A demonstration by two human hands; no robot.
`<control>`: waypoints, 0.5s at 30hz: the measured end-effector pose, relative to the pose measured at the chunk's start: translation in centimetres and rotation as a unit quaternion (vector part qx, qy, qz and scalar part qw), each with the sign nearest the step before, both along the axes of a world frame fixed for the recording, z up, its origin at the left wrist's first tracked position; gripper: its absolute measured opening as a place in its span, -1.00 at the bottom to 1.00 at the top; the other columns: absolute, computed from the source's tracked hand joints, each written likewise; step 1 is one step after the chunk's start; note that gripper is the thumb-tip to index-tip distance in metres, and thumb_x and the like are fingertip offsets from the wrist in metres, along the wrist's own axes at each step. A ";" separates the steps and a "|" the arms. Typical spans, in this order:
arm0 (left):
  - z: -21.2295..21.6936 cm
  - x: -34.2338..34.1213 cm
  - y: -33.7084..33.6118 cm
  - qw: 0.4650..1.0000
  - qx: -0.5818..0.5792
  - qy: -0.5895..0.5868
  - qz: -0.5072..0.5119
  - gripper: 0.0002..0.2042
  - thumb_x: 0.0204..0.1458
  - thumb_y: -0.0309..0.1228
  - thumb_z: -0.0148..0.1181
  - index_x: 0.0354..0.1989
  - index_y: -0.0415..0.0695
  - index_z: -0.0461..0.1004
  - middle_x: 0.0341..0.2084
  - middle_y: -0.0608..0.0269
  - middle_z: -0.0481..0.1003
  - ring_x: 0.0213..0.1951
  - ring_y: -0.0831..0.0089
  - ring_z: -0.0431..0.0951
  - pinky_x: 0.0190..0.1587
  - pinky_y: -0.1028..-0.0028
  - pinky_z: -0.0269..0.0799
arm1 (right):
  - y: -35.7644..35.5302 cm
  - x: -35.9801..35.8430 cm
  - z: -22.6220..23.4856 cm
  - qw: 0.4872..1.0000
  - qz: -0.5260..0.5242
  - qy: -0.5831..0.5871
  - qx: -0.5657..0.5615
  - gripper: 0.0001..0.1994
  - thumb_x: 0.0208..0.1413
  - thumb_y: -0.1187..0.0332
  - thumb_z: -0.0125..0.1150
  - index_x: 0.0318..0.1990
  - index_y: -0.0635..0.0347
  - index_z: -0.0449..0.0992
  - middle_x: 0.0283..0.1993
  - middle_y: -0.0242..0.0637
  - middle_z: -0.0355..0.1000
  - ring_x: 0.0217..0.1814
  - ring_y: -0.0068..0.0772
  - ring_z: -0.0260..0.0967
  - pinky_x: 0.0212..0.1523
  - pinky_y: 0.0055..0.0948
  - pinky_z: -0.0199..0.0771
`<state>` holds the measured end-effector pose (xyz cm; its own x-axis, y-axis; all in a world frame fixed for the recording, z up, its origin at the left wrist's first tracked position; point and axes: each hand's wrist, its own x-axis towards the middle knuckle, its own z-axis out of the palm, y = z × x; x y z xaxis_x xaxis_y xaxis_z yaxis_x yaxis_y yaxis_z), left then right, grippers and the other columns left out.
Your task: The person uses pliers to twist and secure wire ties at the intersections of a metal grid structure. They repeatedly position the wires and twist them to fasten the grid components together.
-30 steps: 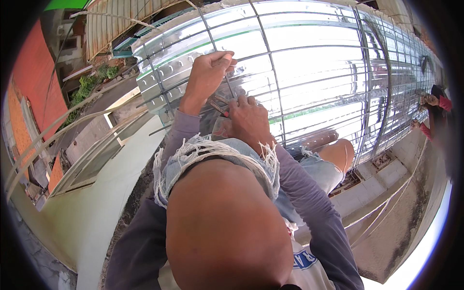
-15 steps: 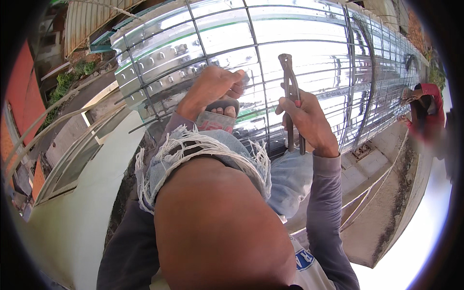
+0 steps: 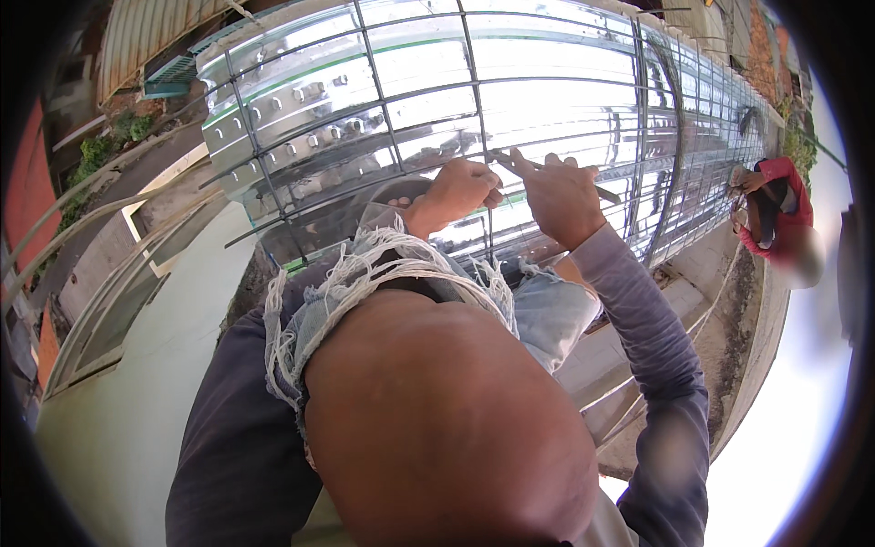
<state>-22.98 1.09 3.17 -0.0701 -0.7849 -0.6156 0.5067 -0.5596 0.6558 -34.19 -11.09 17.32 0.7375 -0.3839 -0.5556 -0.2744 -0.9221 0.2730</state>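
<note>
My left hand (image 3: 454, 191) is closed, fingers pinched on a bar crossing of the steel rebar mesh (image 3: 547, 82). Whether it also pinches something small there, I cannot tell. My right hand (image 3: 558, 196) grips metal pliers (image 3: 510, 164). Their jaws point left at the same crossing, just beside my left fingertips, and the handles stick out to the right of my fist. The mesh lies over shiny corrugated metal decking (image 3: 301, 109). My bent knee in torn, frayed jeans (image 3: 383, 273) fills the foreground under both hands.
Another person in a red top (image 3: 775, 210) crouches at the right edge of the mesh. A pale concrete wall top (image 3: 137, 383) runs along the left. Bent bars (image 3: 109, 210) arc at the left, and ground lies far below on the right.
Half a second ago my right hand held the pliers upright, away from the mesh. It has now swung down and left, bringing the jaws beside my left hand at the crossing.
</note>
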 end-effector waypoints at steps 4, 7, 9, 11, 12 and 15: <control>0.1 0.2 0.3 0.999 -0.023 0.029 0.008 -0.74 0.27 -0.36 0.16 -0.16 -0.33 0.68 -0.32 0.10 0.71 -0.35 0.44 0.69 -0.23 0.45 0.59 | 1.5 1.5 0.9 0.993 0.072 0.061 -0.065 -0.30 0.12 0.33 0.32 0.49 -0.02 0.37 -0.27 -0.12 0.62 -0.26 -0.09 0.66 -0.17 0.17 0.67; 0.3 0.6 0.4 0.999 -0.025 0.041 0.007 -0.75 0.27 -0.42 0.14 -0.19 -0.37 0.67 -0.39 0.13 0.66 -0.35 0.43 0.65 -0.22 0.42 0.59 | 3.5 2.8 0.6 0.981 0.076 0.142 -0.108 -0.27 0.11 0.31 0.35 0.50 -0.01 0.35 -0.31 -0.17 0.63 -0.26 -0.13 0.67 -0.28 0.07 0.68; -0.2 0.7 0.5 0.998 -0.024 0.058 0.016 -0.76 0.28 -0.44 0.14 -0.20 -0.37 0.67 -0.41 0.14 0.64 -0.35 0.43 0.63 -0.22 0.41 0.59 | 3.7 3.3 0.8 0.989 0.021 0.136 -0.056 -0.39 0.11 0.29 0.38 0.34 0.22 0.46 -0.34 -0.17 0.64 -0.26 -0.22 0.69 -0.37 -0.13 0.67; 0.0 0.7 0.3 0.997 -0.020 0.067 0.024 -0.77 0.28 -0.43 0.14 -0.21 -0.36 0.66 -0.42 0.16 0.63 -0.35 0.44 0.62 -0.21 0.41 0.57 | 2.6 1.6 -1.1 0.993 -0.025 0.115 -0.026 -0.50 0.12 0.29 0.38 0.19 0.33 0.54 -0.37 -0.15 0.65 -0.31 -0.26 0.70 -0.43 -0.20 0.65; 0.6 0.8 0.3 0.997 -0.015 0.065 0.028 -0.77 0.29 -0.42 0.15 -0.22 -0.36 0.66 -0.42 0.16 0.63 -0.36 0.45 0.62 -0.22 0.41 0.56 | 0.7 0.1 -1.7 0.997 -0.023 0.008 0.073 -0.76 0.17 0.39 0.27 -0.06 0.33 0.60 -0.36 -0.21 0.65 -0.43 -0.36 0.64 -0.47 -0.17 0.61; 1.6 0.5 0.5 0.996 -0.003 0.091 0.004 -0.72 0.34 -0.27 0.19 -0.16 -0.28 0.66 -0.36 0.16 0.63 -0.31 0.43 0.61 -0.20 0.39 0.52 | -0.7 -1.7 -3.0 0.957 -0.201 -0.002 0.208 -0.82 0.13 0.43 0.34 -0.19 0.37 0.56 -0.43 -0.11 0.60 -0.53 -0.36 0.58 -0.53 -0.26 0.59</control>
<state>-22.47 1.57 4.79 -0.1738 -0.7897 -0.5884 0.6222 -0.5512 0.5559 -35.88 -11.80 14.31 0.5789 -0.3836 -0.7195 -0.6298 -0.7708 -0.0958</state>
